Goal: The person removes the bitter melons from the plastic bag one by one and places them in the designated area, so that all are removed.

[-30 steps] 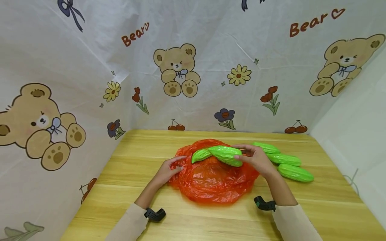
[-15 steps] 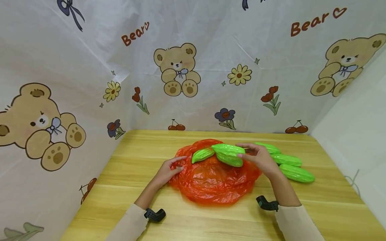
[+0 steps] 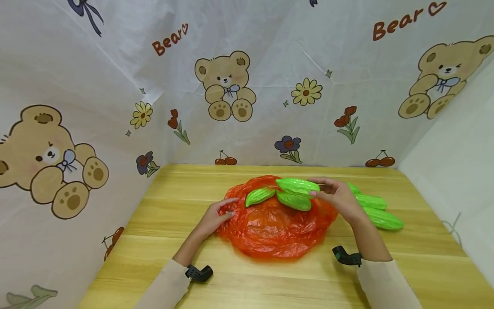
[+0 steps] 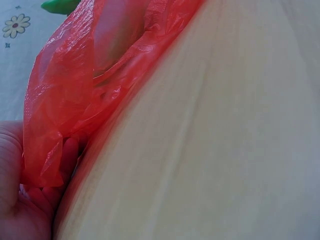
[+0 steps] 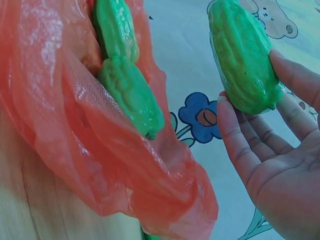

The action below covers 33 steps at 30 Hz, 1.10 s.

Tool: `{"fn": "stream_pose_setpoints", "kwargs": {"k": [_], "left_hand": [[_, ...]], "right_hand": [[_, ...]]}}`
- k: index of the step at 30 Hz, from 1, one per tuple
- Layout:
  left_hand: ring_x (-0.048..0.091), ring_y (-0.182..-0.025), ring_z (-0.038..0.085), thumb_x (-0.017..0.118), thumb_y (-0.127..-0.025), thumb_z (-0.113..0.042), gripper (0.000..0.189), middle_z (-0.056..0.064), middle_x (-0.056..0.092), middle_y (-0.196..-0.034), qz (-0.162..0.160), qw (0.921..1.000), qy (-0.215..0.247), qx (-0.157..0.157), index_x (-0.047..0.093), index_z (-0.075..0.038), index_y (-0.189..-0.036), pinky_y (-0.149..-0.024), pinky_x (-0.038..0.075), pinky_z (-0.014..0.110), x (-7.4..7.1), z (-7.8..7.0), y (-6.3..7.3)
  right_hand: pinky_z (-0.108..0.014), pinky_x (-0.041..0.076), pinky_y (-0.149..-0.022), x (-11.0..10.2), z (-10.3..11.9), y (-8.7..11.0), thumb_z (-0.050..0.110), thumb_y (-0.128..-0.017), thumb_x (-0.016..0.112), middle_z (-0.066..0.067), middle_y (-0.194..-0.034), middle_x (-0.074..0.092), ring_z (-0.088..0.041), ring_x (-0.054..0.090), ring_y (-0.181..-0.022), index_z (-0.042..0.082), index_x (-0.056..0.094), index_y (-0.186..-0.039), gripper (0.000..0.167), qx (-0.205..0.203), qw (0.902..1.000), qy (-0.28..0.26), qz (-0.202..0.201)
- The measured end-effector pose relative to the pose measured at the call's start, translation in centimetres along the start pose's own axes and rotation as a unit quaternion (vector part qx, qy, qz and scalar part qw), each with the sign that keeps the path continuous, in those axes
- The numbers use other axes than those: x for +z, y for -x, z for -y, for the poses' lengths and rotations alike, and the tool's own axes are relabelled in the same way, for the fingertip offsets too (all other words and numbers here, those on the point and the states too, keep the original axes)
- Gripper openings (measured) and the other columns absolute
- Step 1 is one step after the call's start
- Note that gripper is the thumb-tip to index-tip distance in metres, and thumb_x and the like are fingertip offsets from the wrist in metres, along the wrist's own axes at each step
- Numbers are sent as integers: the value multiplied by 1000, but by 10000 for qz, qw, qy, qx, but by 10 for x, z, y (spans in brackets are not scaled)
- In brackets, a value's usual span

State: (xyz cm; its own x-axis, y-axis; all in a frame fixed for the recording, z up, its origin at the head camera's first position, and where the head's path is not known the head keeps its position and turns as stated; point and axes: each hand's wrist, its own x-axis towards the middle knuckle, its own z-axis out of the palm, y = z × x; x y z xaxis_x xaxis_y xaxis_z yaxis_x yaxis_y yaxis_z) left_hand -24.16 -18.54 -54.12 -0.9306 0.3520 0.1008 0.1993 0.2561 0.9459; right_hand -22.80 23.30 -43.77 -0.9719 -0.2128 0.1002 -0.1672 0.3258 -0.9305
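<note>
A crumpled red plastic bag (image 3: pixel 266 231) lies spread on the table. Its left edge is between the thumb and curled fingers of my left hand (image 3: pixel 214 218); in the left wrist view the film hangs down over the fingers of this hand (image 4: pixel 37 200). My right hand (image 3: pixel 341 197) pinches the end of a glossy green bitter melon (image 3: pixel 297 186), its thumb on one side and fingers on the other. In the right wrist view this bitter melon (image 5: pixel 245 60) is apart from the bag. Two more, a left bitter melon (image 3: pixel 259 196) and a right bitter melon (image 3: pixel 295 201), rest on the bag.
Three bitter melons (image 3: pixel 384 219) lie side by side right of the bag, partly behind my right wrist. The wooden table (image 3: pixel 247 287) meets a bear-print cloth (image 3: pixel 266 141) at the back and left. A thin cord (image 3: pixel 455 229) hangs at the right wall.
My right hand has moved up and right with its bitter melon, uncovering the one beneath it on the bag. My left hand stays at the bag's edge.
</note>
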Motion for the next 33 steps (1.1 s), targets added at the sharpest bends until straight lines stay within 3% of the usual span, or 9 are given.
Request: {"fn": "stream_pose_setpoints", "kwargs": {"k": [5, 14, 20, 27, 33], "left_hand": [[44, -140, 26, 69, -97, -18, 44, 0, 53, -148, -23, 10000, 70, 22, 63, -29, -139, -95, 52, 33, 0, 0, 0], [43, -141, 25, 69, -98, -17, 42, 1, 55, -147, 27, 9999, 59, 120, 64, -25, -139, -104, 46, 46, 0, 1, -3], [44, -140, 28, 69, -97, -17, 44, 2, 54, -148, -38, 9999, 57, 80, 63, -25, -140, -102, 49, 42, 0, 1, 1], [43, -141, 28, 69, -98, -17, 45, 1, 53, -149, -66, 9999, -30, 112, 62, -29, -140, -100, 50, 37, -1, 1, 2], [42, -141, 25, 69, -98, -17, 44, 0, 53, -149, -6, 10000, -20, 97, 63, -29, -139, -104, 47, 43, -1, 0, 2]], "right_hand": [[-26, 53, -87, -4, 1, 1, 30, -94, 75, 0, -129, 64, -16, 65, -107, 14, 65, -138, 48, -86, 10000, -4, -49], [-30, 54, -88, -11, -4, 9, 29, -95, 74, -2, -127, 64, -15, 66, -101, 12, 63, -139, 48, -20, 10000, -45, -66], [-29, 54, -89, -18, -7, 14, 33, -96, 72, -4, -129, 64, -16, 68, -102, 15, 63, -140, 49, 54, 9999, 146, -43], [-23, 52, -85, -28, -4, 23, 31, -96, 72, 5, -128, 64, -16, 66, -100, 13, 63, -140, 48, -72, 9991, 400, -98], [-20, 53, -85, -36, -4, 32, 31, -96, 72, 8, -126, 65, -10, 67, -101, 13, 64, -138, 46, 9, 9988, 448, -197]]}}
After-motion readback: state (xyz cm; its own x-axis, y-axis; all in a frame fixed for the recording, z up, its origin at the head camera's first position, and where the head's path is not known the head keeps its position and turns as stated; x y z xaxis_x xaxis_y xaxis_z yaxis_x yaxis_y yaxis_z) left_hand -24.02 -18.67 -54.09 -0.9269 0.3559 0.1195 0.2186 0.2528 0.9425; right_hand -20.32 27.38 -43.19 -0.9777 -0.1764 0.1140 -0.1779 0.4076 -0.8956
